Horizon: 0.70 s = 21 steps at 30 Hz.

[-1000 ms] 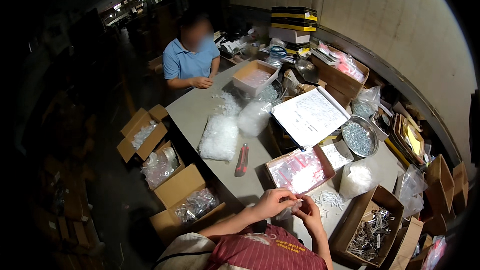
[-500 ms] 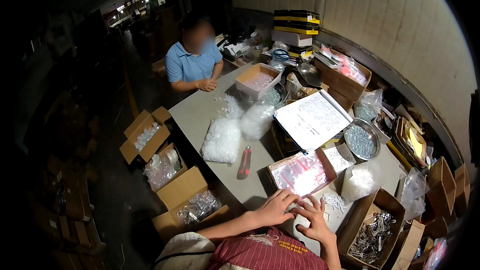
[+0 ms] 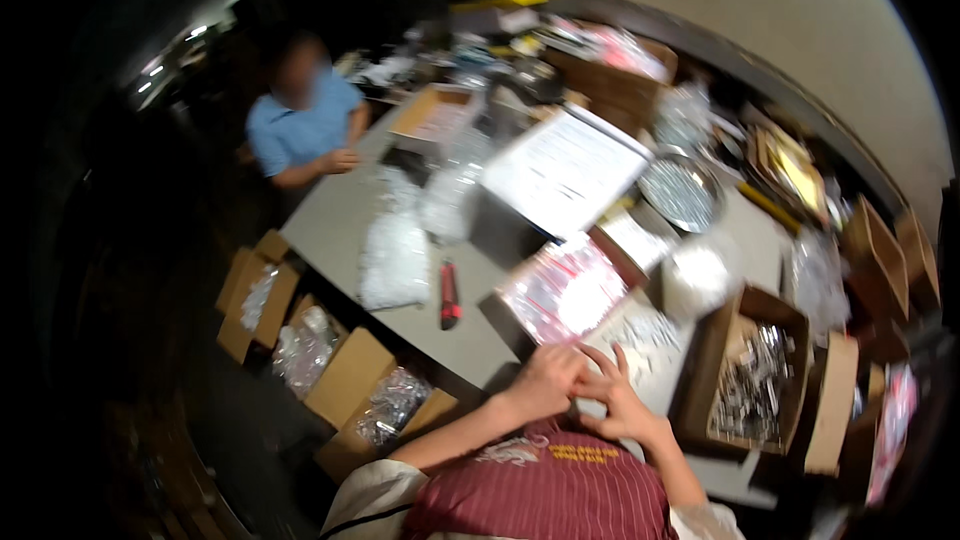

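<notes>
My left hand (image 3: 545,378) and my right hand (image 3: 618,398) meet close to my chest, at the near edge of the grey table (image 3: 340,220). The fingertips touch each other and seem to pinch something small, but blur hides what it is. Just beyond my hands lies a pile of small clear bags (image 3: 645,335). Behind that stands a cardboard box of pink-tinted bags (image 3: 560,290).
A person in a blue shirt (image 3: 300,130) sits at the far end. On the table lie a red utility knife (image 3: 449,295), clear bag heaps (image 3: 395,258), a white board (image 3: 565,168) and a metal bowl (image 3: 682,190). Open cartons (image 3: 750,380) stand at right and on the floor at left (image 3: 300,345).
The view has swung and blurred. My hands stay together near my chest, the right fingers now more spread over the left.
</notes>
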Each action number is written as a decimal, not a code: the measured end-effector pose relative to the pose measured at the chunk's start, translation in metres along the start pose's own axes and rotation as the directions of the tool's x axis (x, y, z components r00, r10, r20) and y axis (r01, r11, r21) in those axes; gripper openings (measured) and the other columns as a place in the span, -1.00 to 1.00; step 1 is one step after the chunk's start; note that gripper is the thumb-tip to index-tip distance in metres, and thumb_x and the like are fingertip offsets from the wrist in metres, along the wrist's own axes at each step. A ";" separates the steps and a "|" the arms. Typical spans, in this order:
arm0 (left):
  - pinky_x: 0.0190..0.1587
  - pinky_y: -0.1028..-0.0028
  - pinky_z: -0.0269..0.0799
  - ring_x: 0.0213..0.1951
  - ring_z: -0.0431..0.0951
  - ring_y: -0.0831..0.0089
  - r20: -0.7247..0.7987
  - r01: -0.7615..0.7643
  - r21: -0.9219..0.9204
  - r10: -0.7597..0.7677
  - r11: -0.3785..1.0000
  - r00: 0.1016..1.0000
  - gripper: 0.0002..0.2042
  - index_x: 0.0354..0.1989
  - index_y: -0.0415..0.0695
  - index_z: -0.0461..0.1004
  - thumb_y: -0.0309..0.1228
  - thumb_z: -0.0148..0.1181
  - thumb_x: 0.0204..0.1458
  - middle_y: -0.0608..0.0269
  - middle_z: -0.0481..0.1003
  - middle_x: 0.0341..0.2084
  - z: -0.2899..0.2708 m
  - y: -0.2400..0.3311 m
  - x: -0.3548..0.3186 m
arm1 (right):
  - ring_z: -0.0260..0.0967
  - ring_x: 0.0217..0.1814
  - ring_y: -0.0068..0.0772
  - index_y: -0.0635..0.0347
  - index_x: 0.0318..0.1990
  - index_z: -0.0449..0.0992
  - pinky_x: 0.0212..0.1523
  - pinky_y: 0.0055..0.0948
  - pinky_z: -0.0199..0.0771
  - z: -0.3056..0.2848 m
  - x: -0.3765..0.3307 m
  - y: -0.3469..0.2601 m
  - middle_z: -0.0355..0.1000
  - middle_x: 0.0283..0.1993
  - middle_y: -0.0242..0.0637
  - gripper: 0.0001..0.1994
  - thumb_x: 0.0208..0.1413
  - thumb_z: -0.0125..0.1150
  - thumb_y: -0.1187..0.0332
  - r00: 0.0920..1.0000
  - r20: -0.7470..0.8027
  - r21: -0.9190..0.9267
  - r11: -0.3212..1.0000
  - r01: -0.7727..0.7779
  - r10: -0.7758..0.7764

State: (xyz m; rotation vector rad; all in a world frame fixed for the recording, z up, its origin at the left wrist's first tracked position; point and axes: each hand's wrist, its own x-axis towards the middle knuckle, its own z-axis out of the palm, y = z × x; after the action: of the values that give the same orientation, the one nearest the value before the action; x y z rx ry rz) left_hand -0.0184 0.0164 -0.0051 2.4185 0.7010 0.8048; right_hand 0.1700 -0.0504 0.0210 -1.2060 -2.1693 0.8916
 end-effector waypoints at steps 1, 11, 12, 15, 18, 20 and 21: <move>-0.12 0.15 0.36 -0.23 0.51 0.05 -0.013 -0.003 -0.012 0.003 1.000 1.000 -0.80 -0.37 -0.16 0.40 -0.57 0.25 -0.21 0.13 0.48 -0.40 0.004 0.001 0.002 | 0.11 0.48 0.03 0.06 -0.14 0.67 0.51 0.30 -0.57 0.001 -0.003 0.003 0.53 0.07 -0.31 -0.69 -0.13 0.31 0.33 0.994 -0.102 0.077 0.996 0.034 -0.026; -0.14 0.15 0.40 -0.24 0.54 0.06 0.075 0.216 -0.186 -0.206 0.958 0.976 -0.77 -0.30 -0.16 0.43 -0.48 0.39 -0.07 0.11 0.53 -0.41 0.030 0.009 -0.004 | 0.37 0.05 0.19 0.33 0.11 0.38 0.06 -0.04 0.45 -0.001 -0.067 0.114 0.29 0.07 0.16 -0.53 0.01 0.25 0.40 0.481 -0.674 0.070 0.697 -0.713 0.560; -0.14 0.14 0.40 -0.24 0.54 0.04 0.086 0.222 -0.207 -0.208 0.953 0.974 -0.77 -0.29 -0.15 0.42 -0.48 0.38 -0.06 0.11 0.53 -0.40 0.034 0.009 -0.002 | 0.35 0.08 0.23 0.33 0.13 0.36 0.07 -0.02 0.44 -0.001 -0.066 0.124 0.27 0.07 0.18 -0.51 0.01 0.25 0.40 0.456 -0.717 0.016 0.666 -0.746 0.527; -0.14 0.14 0.40 -0.23 0.55 0.02 0.136 0.253 -0.234 -0.226 0.939 0.965 -0.77 -0.27 -0.16 0.42 -0.48 0.37 -0.04 0.08 0.55 -0.38 0.046 0.011 0.004 | 0.41 -0.12 0.15 0.36 0.12 0.35 -0.04 -0.08 0.50 -0.002 -0.054 0.143 0.31 0.00 0.10 -0.52 0.01 0.27 0.47 0.462 -0.830 -0.218 0.582 -0.784 0.312; -0.15 0.15 0.43 -0.22 0.55 0.01 0.223 0.299 -0.269 -0.243 0.916 0.944 -0.79 -0.27 -0.18 0.44 -0.47 0.36 -0.02 0.04 0.55 -0.38 0.052 0.014 0.010 | 0.42 -0.07 0.17 0.35 0.02 0.38 -0.05 -0.02 0.48 -0.008 -0.050 0.150 0.36 -0.05 0.11 -0.61 -0.01 0.24 0.50 0.484 -0.712 -0.193 0.520 -0.832 0.509; -0.16 0.16 0.44 -0.22 0.56 0.02 0.263 0.327 -0.279 -0.256 0.903 0.930 -0.80 -0.28 -0.18 0.44 -0.47 0.36 -0.01 0.03 0.56 -0.37 0.055 0.011 0.011 | 0.45 -0.13 0.15 0.32 -0.09 0.43 -0.11 0.00 0.49 -0.001 -0.052 0.157 0.41 -0.19 0.08 -0.72 -0.01 0.22 0.51 0.497 -0.738 -0.213 0.541 -0.814 0.457; -0.16 0.17 0.44 -0.22 0.57 0.03 0.270 0.339 -0.274 -0.266 0.900 0.925 -0.80 -0.28 -0.19 0.45 -0.47 0.36 0.00 0.03 0.56 -0.37 0.058 0.008 0.009 | 0.46 -0.15 0.15 0.31 -0.11 0.44 -0.12 0.00 0.50 0.000 -0.054 0.156 0.42 -0.21 0.07 -0.74 0.00 0.22 0.51 0.508 -0.720 -0.207 0.552 -0.808 0.473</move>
State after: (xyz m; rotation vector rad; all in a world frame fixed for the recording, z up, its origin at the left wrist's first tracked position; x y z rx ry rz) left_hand 0.0282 -0.0003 -0.0377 2.0031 0.7693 0.4620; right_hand 0.2802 -0.0360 -0.1006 -2.3501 -1.3846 0.0401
